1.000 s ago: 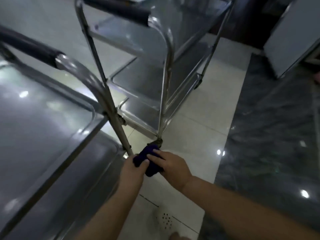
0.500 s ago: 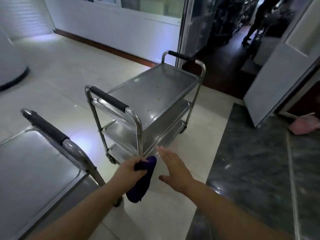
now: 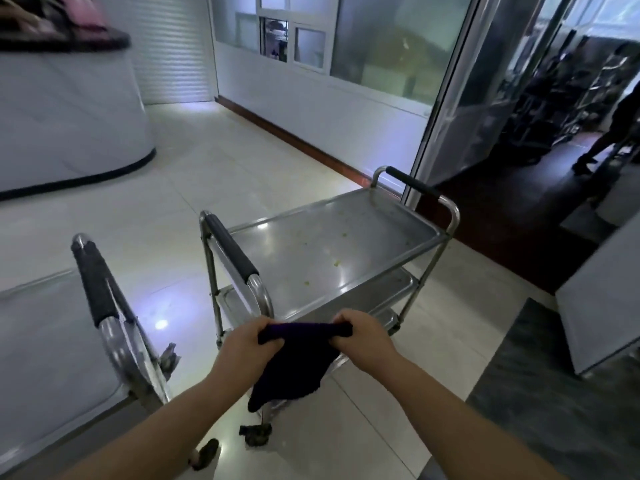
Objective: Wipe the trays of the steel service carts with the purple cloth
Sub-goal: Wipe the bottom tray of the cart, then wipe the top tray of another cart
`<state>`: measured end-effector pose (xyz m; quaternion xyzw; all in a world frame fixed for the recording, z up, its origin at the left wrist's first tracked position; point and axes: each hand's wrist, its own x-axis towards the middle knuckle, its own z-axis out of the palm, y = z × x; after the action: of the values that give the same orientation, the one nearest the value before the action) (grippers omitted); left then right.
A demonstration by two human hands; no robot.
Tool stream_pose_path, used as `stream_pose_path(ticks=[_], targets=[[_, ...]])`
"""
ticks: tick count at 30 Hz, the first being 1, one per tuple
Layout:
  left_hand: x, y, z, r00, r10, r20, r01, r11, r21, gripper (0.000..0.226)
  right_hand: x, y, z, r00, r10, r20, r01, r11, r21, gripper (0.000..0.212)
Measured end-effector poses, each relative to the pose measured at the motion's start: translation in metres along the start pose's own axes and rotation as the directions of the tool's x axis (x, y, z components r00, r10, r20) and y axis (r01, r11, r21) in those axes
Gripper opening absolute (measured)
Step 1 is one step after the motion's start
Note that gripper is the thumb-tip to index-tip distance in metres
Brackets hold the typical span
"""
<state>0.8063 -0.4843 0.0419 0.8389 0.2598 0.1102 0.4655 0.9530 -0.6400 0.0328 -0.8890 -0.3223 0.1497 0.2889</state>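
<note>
The purple cloth hangs stretched between both hands in front of me. My left hand grips its left top corner and my right hand grips the right top corner. Just beyond stands a steel service cart; its top tray carries small greenish crumbs, and lower trays show beneath. A second steel cart with a black padded handle sits at the left, close to my left arm.
A white curved counter stands at the far left. An open doorway at the right leads to a dark room where a person stands. A grey panel leans at the right edge. Pale floor tiles stretch to the white wall behind.
My view has risen from the carts' legs to their tops. The right hand, open half a second ago, now grips the cloth, which is spread between both hands.
</note>
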Motion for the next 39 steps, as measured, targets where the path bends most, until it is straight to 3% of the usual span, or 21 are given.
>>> stream_pose_path(ticks=[7, 10, 15, 18, 22, 28, 32, 36, 39], targets=[[0.087, -0.019, 0.013, 0.999, -0.045, -0.023, 0.046, 0.997, 0.059, 0.015, 0.075, -0.006, -0.020, 0.994, 0.000, -0.106, -0.011, 0.994, -0.108, 0.013], [0.122, -0.024, 0.019, 0.998, -0.053, -0.031, 0.056, 0.990, 0.130, 0.009, 0.107, -0.004, -0.028, 0.997, 0.005, -0.073, -0.022, 0.974, -0.227, 0.010], [0.172, -0.044, 0.030, 0.986, 0.114, -0.119, -0.067, 0.938, 0.340, 0.016, 0.166, 0.008, -0.026, 0.999, 0.008, -0.039, -0.020, 0.953, -0.303, 0.011], [0.190, -0.056, 0.037, 0.983, 0.160, -0.094, -0.096, 0.872, 0.480, 0.017, 0.196, 0.015, -0.018, 1.000, 0.008, 0.008, -0.005, 0.942, -0.337, 0.013], [0.211, -0.064, 0.041, 0.982, 0.162, -0.101, -0.070, 0.800, 0.596, 0.008, 0.240, 0.023, -0.005, 0.996, -0.074, 0.053, 0.089, 0.913, -0.397, 0.016], [0.237, -0.070, 0.041, 0.984, 0.062, -0.164, 0.075, 0.697, 0.713, 0.024, 0.318, 0.024, 0.029, 0.926, -0.290, 0.242, 0.364, 0.855, -0.368, 0.016], [0.248, -0.077, 0.036, 0.953, -0.060, -0.298, 0.246, 0.725, 0.643, 0.040, 0.355, 0.025, 0.054, 0.853, -0.373, 0.366, 0.466, 0.859, -0.213, 0.017], [0.257, -0.072, 0.029, 0.835, -0.217, -0.505, 0.442, 0.812, 0.381, 0.065, 0.367, 0.045, 0.081, 0.754, -0.473, 0.456, 0.550, 0.834, -0.044, 0.033], [0.262, -0.069, 0.036, 0.777, -0.311, -0.548, 0.515, 0.815, 0.267, 0.068, 0.356, 0.063, 0.098, 0.619, -0.614, 0.490, 0.728, 0.682, -0.064, 0.036]])
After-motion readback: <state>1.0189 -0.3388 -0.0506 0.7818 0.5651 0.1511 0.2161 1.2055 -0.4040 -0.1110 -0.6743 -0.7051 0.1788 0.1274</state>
